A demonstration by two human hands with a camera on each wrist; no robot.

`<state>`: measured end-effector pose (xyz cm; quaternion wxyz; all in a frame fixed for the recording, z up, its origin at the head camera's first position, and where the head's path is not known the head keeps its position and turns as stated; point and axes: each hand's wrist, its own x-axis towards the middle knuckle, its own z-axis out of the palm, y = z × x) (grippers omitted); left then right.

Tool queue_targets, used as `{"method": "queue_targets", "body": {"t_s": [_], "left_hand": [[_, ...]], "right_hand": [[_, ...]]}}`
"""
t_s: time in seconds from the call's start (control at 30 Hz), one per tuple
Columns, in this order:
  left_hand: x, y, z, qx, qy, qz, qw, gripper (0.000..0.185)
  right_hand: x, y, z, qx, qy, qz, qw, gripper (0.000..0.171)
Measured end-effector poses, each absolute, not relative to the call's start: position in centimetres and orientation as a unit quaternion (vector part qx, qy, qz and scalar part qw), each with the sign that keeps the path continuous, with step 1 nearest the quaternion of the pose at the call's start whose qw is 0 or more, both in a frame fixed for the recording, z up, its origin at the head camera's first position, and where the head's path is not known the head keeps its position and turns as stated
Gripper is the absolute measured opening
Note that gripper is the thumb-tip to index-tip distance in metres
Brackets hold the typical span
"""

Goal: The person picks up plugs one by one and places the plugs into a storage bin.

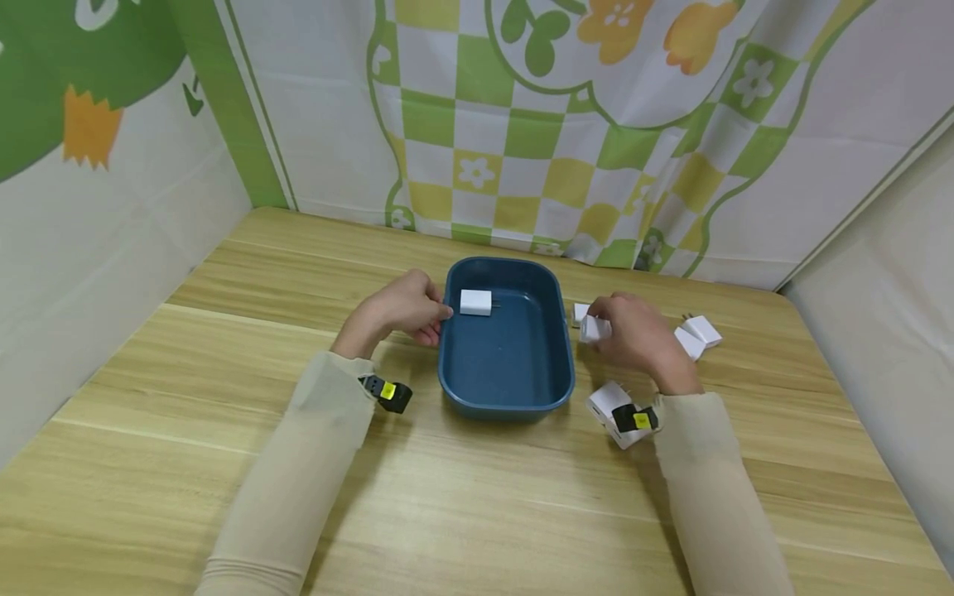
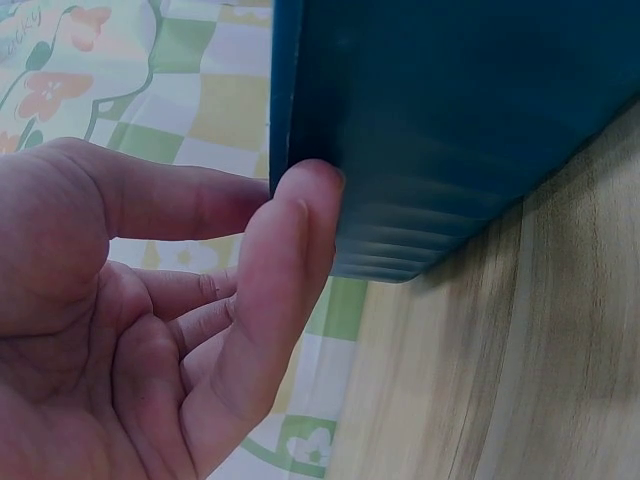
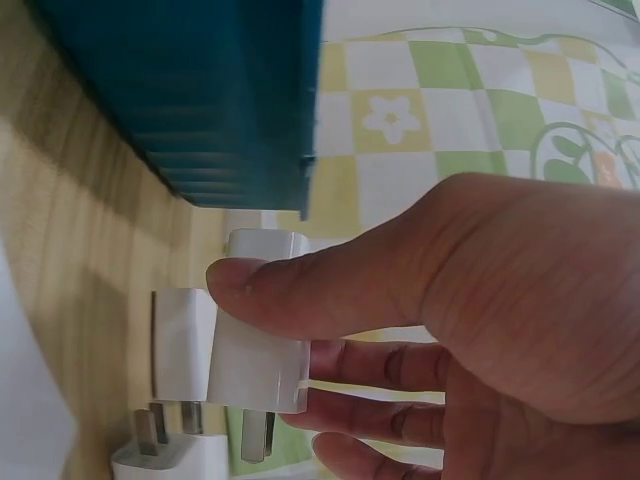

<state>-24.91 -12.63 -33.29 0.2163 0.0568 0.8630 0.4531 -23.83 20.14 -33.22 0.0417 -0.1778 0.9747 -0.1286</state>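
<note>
A deep blue plastic bin [image 1: 508, 409] stands on the wooden table, with one white charger plug [image 1: 475, 302] lying inside at its far left. My left hand [image 1: 408, 306] pinches the bin's left rim between thumb and forefinger, as the left wrist view shows close up. On the bin's other side, my right hand [image 1: 637, 338] holds another white charger plug [image 3: 255, 360] between thumb and fingers, its metal prongs [image 3: 256, 436] sticking out. In the right wrist view, a further charger plug [image 3: 182, 345] sits just behind the held one.
Two white charger plugs [image 1: 702, 330] lie together right of my right hand. Nearer me, more white chargers [image 1: 609, 404] lie partly under the right wrist camera [image 1: 633, 418]. A patterned curtain [image 1: 484, 124] hangs along the table's back edge.
</note>
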Motion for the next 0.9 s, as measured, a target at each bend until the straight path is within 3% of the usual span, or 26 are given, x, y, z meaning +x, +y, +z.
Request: {"method": "queue_targets", "body": {"t_s": [0.9], "left_hand": [[-24.9, -12.6, -33.3, 0.056, 0.866, 0.449, 0.213, 0.017]], "right_hand": [[-21.4, 19.6, -29.8, -0.196, 0.973, -0.118, -0.025, 0.039]]}}
